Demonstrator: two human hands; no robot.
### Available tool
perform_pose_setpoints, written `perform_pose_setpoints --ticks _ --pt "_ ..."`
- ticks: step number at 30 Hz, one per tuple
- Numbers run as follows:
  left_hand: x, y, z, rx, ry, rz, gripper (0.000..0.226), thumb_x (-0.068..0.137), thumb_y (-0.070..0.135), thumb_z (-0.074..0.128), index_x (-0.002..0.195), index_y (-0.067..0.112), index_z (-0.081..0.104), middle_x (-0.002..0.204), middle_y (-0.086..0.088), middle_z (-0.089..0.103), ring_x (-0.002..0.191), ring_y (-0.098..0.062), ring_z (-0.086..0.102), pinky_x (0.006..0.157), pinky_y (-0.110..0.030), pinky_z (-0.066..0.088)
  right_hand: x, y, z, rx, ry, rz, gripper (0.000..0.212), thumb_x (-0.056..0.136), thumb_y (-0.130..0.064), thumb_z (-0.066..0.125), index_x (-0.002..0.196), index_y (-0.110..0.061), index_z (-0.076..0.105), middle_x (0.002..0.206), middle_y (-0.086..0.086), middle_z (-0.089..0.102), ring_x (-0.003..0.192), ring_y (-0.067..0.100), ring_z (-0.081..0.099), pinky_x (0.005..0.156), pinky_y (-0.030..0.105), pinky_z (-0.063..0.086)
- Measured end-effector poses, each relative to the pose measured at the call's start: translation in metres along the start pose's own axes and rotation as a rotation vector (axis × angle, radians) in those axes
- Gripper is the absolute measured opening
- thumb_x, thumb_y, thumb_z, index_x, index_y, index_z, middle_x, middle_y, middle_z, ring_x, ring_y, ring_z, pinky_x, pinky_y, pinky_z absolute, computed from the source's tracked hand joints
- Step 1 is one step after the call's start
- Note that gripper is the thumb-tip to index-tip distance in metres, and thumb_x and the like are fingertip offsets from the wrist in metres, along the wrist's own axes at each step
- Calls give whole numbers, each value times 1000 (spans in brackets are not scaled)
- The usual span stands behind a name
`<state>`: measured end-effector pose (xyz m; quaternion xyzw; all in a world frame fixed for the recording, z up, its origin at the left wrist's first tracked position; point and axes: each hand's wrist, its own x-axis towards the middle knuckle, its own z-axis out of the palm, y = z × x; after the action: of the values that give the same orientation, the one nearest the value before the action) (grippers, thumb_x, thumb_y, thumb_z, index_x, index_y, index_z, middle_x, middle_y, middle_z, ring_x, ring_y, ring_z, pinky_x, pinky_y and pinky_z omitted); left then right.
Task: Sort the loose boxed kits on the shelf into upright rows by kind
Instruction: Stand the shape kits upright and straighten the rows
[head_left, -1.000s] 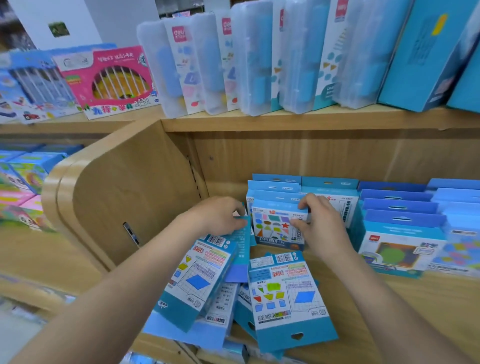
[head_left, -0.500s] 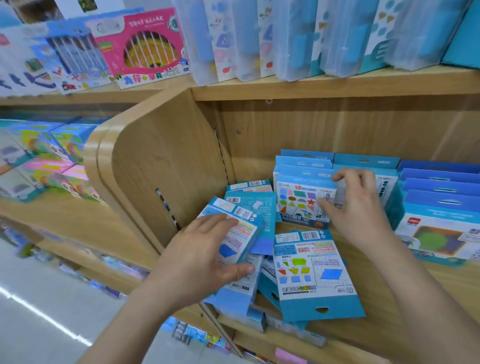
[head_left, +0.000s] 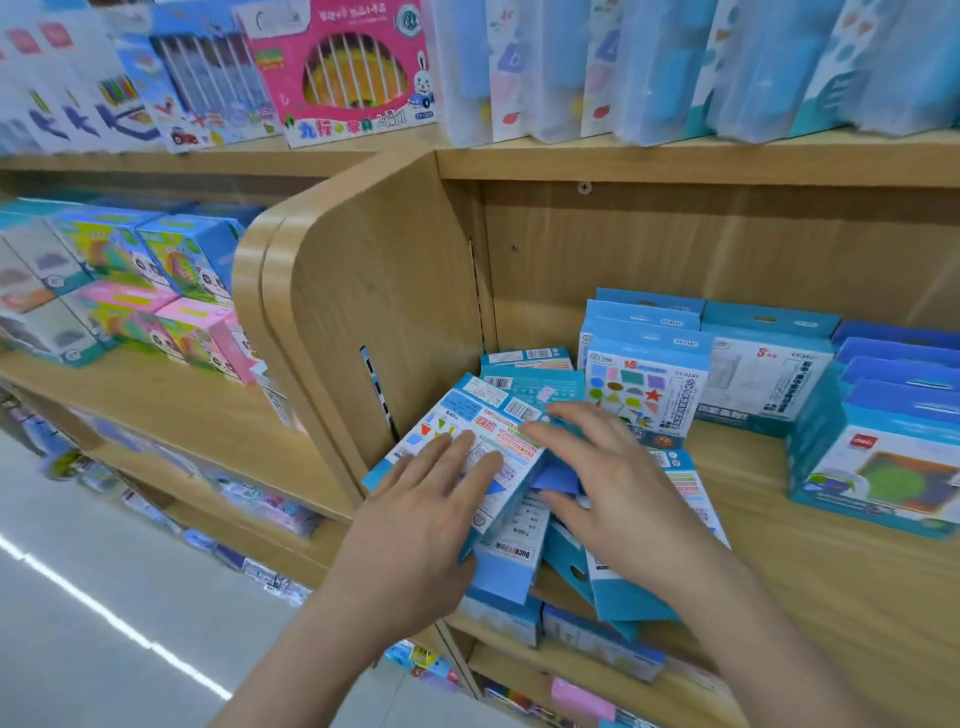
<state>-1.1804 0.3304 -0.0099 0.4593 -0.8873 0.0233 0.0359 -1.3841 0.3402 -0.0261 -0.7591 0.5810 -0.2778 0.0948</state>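
Note:
Several loose blue kit boxes (head_left: 618, 592) lie in a heap at the shelf's front left, backs up, with barcodes showing. My left hand (head_left: 421, 514) lies on the topmost tilted box (head_left: 467, 410), fingers across its face and thumb at its lower edge. The fingers of my right hand (head_left: 618, 493) are spread over the heap, with fingertips touching that top box's right edge. Behind the heap, shape kits (head_left: 644, 384) stand upright in a row. Beside them is a second upright row of white-fronted kits (head_left: 763, 374).
The wooden side panel (head_left: 374, 312) closes the bay on the left, close to the top box. Larger blue boxes (head_left: 883, 467) stand in rows at the right. The shelf board (head_left: 810, 551) shows bare wood between them and the heap. Clear cases (head_left: 675, 62) line the shelf above.
My right hand left the upright shape kits and came down onto the heap beside the top box. My left hand stayed on that box, which now lies flatter. The view shifted right.

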Motion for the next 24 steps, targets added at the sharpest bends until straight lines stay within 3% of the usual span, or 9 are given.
perform_pose_setpoints --ticks 3,6,10,12,14,17,19,21,24 --pt "-4 -8 8 -89 222 134 74 46 8 83 117 18 66 123 -1 64 110 -21 63 79 -36 57 1 -4 7 -67 49 -41 53 74 -22 77 121 -32 56 138 0 48 135 22 33 95 53 41" --pt "-1 -12 7 -141 470 226 53 61 -13 67 108 11 71 114 -2 69 106 -20 65 82 -41 57 3 -14 13 -103 94 -97 56 70 -24 76 121 -33 52 133 -5 52 132 18 39 88 48 37" --pt "14 -3 -13 -208 683 278 42 83 -5 39 106 9 71 111 -1 69 106 -15 62 99 -37 45 6 -26 14 -2 207 -131 58 70 -14 67 123 -29 52 130 -13 53 123 4 42 95 37 33" --pt "21 4 -28 -277 797 266 29 89 -1 52 111 9 68 115 0 66 110 -18 59 102 -39 42 6 -28 3 163 327 -83 47 75 -12 65 118 -28 56 120 -15 61 113 2 50 91 29 38" --pt "26 8 -43 -343 872 141 37 87 13 66 123 9 59 126 3 56 121 -17 51 106 -34 38 4 -32 -19 515 385 66 28 84 -17 68 109 -26 59 106 -15 68 99 3 61 83 22 47" --pt "26 17 -59 -789 672 -161 50 82 26 71 127 26 52 129 15 55 120 4 49 97 -12 40 -3 -28 -51 1043 464 264 19 80 -15 67 97 -20 62 90 -9 74 86 7 70 72 21 55" --pt "25 26 -57 -1210 421 -212 43 78 27 69 119 28 56 109 15 68 105 -3 62 83 -26 55 -10 -24 -64 1133 469 323 24 73 -24 64 97 -20 63 90 -4 75 83 13 71 68 24 57" --pt "25 31 -49 -1274 388 -190 39 76 26 67 114 26 59 99 11 73 94 -13 68 75 -40 59 -17 -21 -70 1118 463 358 30 71 -26 63 100 -19 63 90 -1 75 83 16 72 66 26 58" --pt "25 37 -47 -1311 374 -146 40 77 24 66 117 23 60 96 10 73 90 -14 70 67 -33 59 -25 -19 -71 1121 473 402 35 71 -28 64 103 -17 62 93 3 75 86 21 72 71 34 60"
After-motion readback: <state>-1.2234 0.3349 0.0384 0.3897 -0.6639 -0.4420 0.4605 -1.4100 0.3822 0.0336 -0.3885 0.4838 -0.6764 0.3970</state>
